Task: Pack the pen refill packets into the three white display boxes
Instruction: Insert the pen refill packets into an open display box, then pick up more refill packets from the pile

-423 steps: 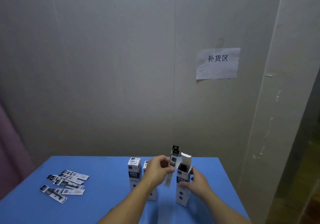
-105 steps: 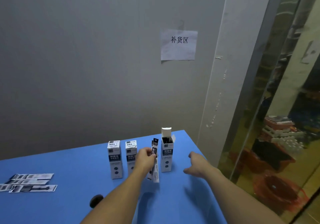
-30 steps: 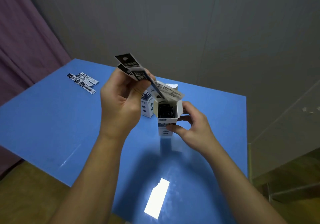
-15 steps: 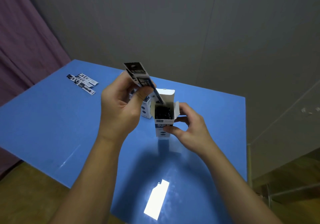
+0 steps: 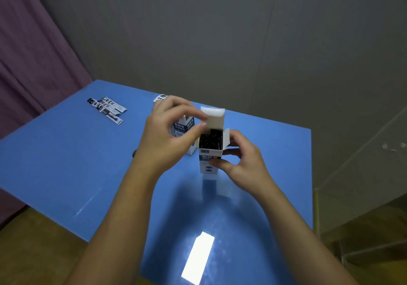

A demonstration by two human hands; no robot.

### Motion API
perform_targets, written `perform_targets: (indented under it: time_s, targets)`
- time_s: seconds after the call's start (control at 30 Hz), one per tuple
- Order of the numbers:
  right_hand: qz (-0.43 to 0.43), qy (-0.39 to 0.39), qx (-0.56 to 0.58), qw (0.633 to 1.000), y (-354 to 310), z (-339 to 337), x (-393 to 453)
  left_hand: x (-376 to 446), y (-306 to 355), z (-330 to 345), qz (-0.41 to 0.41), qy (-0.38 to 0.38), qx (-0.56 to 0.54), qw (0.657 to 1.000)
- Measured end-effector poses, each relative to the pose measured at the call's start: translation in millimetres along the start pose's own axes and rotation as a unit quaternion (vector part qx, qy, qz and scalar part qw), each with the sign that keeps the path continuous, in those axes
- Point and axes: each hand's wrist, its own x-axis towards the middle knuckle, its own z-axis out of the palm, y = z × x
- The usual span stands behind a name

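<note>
An open white display box (image 5: pixel 208 160) stands upright on the blue table (image 5: pixel 66 159), its top flap (image 5: pixel 213 115) raised and dark refill packets (image 5: pixel 211 139) inside. My right hand (image 5: pixel 240 165) grips the box low on its front and right side. My left hand (image 5: pixel 170 134) hovers at the box's top left corner, thumb and forefinger loosely curled by the flap, with no packet visible between them. A second white box (image 5: pixel 184 127) stands behind my left hand. Only the top of a third box (image 5: pixel 160 97) shows above my fingers. Several loose packets (image 5: pixel 107 108) lie far left.
A small dark object (image 5: pixel 134 152) lies on the table beside my left wrist. A purple curtain (image 5: pixel 33 60) hangs at the left and a grey wall (image 5: pixel 220 42) stands behind. The table's right edge (image 5: pixel 311 174) lies close to the open box.
The packets my left hand held above the open box have gone down into it, and that hand no longer holds them. My right hand has kept its hold on the box.
</note>
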Motion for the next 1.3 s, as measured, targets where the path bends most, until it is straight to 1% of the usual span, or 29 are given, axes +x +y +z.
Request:
perform_targets:
  time_s: [0.07, 0.1, 0.23, 0.33, 0.43, 0.5, 0.57, 0.63, 0.7, 0.77, 0.8, 0.87, 0.93, 1.0, 1.13, 1.23, 1.3]
  targets:
    - [-0.002, 0.001, -0.002, 1.000, 0.1, 1.4, 0.1, -1.1, -5.2, 5.5, -0.004, -0.006, 0.043, 0.999]
    - [-0.002, 0.000, -0.008, 1.000, 1.0, 2.1, 0.6, -2.0, -8.7, 7.9, -0.011, -0.011, 0.044, 0.999]
    - [0.038, 0.009, -0.037, 0.999, 17.4, 3.3, 8.3, -4.8, -26.6, 14.3, -0.039, -0.022, 0.000, 0.999]
    - [0.084, 0.027, -0.065, 0.994, 33.7, 5.0, 18.4, -7.2, -41.0, 17.5, -0.082, -0.028, -0.032, 0.996]
    - [0.107, 0.036, -0.077, 0.991, 40.9, 6.4, 26.9, -11.4, -51.8, 18.2, -0.112, -0.022, -0.034, 0.993]
    - [0.119, 0.026, -0.094, 0.988, 43.6, 5.4, 29.5, -15.9, -57.0, 14.8, -0.128, -0.015, -0.025, 0.991]
    - [0.149, 0.004, -0.121, 0.981, 49.3, 5.7, 28.2, -22.2, -60.8, 8.1, -0.148, -0.006, -0.024, 0.989]
    - [0.207, -0.027, -0.181, 0.961, 54.9, 6.7, 23.7, -28.4, -63.7, -0.2, -0.163, 0.000, -0.019, 0.986]
    - [0.271, -0.064, -0.281, 0.918, 56.8, 7.9, 17.5, -35.6, -66.1, -11.5, -0.180, 0.008, -0.015, 0.983]
    - [0.312, -0.090, -0.359, 0.875, 49.1, 11.6, 9.0, -44.2, -69.1, -26.2, -0.193, 0.013, -0.014, 0.981]
    - [0.322, -0.106, -0.378, 0.861, 44.1, 16.0, 4.2, -49.0, -70.9, -34.6, -0.199, 0.014, -0.012, 0.980]
    - [0.330, -0.156, -0.384, 0.848, 33.1, 32.1, -3.8, -59.2, -77.0, -55.1, -0.215, 0.022, -0.012, 0.976]
    - [0.317, -0.208, -0.367, 0.849, 21.7, 57.0, -6.2, -70.0, -86.6, -79.7, -0.234, 0.039, -0.007, 0.971]
    - [0.281, -0.243, -0.370, 0.852, 5.6, 87.6, -2.1, -82.7, -98.7, -107.6, -0.253, 0.052, 0.017, 0.966]
    - [0.177, -0.243, -0.412, 0.860, -31.6, 153.6, 21.0, -107.4, -126.1, -170.3, -0.296, 0.062, 0.100, 0.948]
    - [0.094, -0.248, -0.435, 0.860, -64.9, 198.5, 43.8, -125.4, -144.6, -220.1, -0.330, 0.017, 0.179, 0.927]
    - [0.063, -0.253, -0.453, 0.853, -85.3, 225.1, 56.3, -137.4, -153.3, -251.5, -0.353, -0.020, 0.218, 0.910]
